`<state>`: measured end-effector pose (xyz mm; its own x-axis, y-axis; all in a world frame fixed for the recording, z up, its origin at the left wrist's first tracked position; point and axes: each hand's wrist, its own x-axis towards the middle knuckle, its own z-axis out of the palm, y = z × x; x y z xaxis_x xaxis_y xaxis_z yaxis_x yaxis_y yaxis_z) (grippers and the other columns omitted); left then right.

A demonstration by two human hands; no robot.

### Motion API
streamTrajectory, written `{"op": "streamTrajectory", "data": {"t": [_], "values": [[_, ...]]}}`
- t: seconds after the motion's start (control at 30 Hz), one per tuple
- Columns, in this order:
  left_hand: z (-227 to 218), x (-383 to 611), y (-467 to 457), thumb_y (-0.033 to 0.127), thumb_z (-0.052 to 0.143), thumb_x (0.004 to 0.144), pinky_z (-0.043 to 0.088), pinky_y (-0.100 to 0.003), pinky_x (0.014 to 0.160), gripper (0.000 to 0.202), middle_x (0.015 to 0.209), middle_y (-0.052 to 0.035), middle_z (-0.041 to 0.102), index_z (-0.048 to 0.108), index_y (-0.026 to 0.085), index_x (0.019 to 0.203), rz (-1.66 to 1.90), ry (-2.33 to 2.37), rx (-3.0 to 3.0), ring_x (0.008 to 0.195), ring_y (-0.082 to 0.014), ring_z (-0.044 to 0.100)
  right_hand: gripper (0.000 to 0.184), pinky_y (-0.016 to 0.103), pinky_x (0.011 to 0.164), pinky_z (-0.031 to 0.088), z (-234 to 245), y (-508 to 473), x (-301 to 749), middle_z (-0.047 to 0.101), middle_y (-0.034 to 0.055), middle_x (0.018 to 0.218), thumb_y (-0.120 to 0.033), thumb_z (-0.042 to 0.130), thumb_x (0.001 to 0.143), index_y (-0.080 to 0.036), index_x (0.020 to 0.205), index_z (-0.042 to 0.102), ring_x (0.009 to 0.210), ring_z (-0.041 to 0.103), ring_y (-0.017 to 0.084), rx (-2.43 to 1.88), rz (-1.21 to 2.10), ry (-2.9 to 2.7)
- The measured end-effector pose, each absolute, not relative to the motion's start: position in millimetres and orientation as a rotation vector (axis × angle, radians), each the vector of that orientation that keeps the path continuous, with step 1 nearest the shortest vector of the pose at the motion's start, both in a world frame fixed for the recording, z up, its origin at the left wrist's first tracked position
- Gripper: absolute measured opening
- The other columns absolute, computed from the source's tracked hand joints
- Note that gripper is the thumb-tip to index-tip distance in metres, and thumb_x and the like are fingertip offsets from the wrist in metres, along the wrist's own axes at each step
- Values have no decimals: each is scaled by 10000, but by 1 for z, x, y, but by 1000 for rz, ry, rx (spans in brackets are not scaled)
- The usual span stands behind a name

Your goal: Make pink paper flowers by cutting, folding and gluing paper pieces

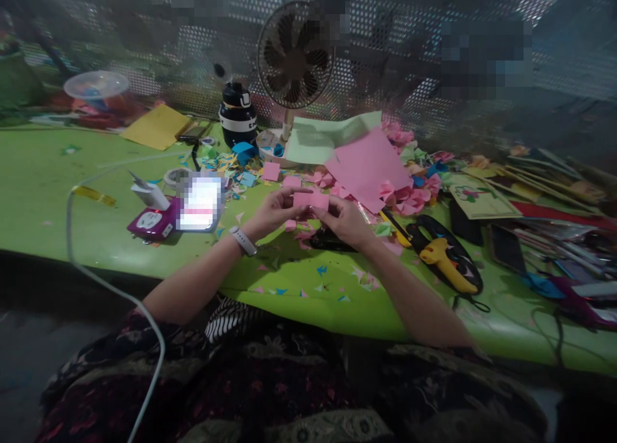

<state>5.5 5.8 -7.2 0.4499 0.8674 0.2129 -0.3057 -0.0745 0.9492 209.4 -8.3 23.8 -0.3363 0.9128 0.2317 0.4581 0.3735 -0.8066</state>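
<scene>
Between my two hands is a small pink piece of paper (311, 202), raised a little above the green tabletop. My left hand (276, 210) pinches its left side, and my right hand (343, 219) grips its right end with thumb and fingers. Just beyond lie small pink paper squares (271, 171) and a large pink sheet (369, 166). Beneath my hands is a dark object (332, 238), partly hidden, with pink scraps around it. A yellow-handled cutter (398, 227) rests right of my right hand.
A yellow glue gun (448, 266) sits at the right. At the left are a lit phone (200, 202), a purple power strip (154, 223) and a white cable (103, 282). A fan (296, 54) and a black bottle (238, 115) stand behind. Paper scraps litter the green table (96, 166).
</scene>
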Motion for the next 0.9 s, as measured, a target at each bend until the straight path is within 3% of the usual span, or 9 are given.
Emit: {"op": "streamTrajectory", "data": {"t": [0.2, 0.47, 0.63, 0.9], "values": [[-6, 5, 6, 277, 860, 759, 615, -299, 797, 635, 993, -84, 767, 557, 136, 1299, 1034, 556, 1281, 831, -158, 748, 422, 288, 556, 397, 22, -9, 209, 551, -25, 626, -601, 685, 838, -196, 775, 584, 568, 496, 129, -1162, 959, -1886], [-4, -2, 12, 232, 862, 752, 615, -305, 793, 608, 864, -54, 761, 575, 141, 1280, 1137, 606, 1255, 801, -170, 758, 480, 271, 526, 365, 36, -1, 220, 514, -35, 574, -637, 737, 767, -207, 689, 539, 526, 460, 108, -1145, 1007, -1799], [-5, -3, 14, 201, 843, 766, 619, -322, 807, 596, 816, -29, 750, 568, 150, 1292, 1131, 625, 1236, 786, -171, 761, 465, 277, 547, 388, 45, -4, 223, 582, -10, 619, -645, 695, 801, -200, 736, 575, 541, 504, 119, -1208, 1031, -1779], [-1, 3, 4, 282, 874, 736, 621, -324, 773, 723, 950, -98, 766, 521, 130, 1348, 1028, 602, 1293, 873, -220, 764, 434, 292, 567, 404, 37, -12, 212, 545, -30, 588, -583, 673, 856, -214, 697, 509, 536, 501, 121, -1146, 973, -1972]]}}
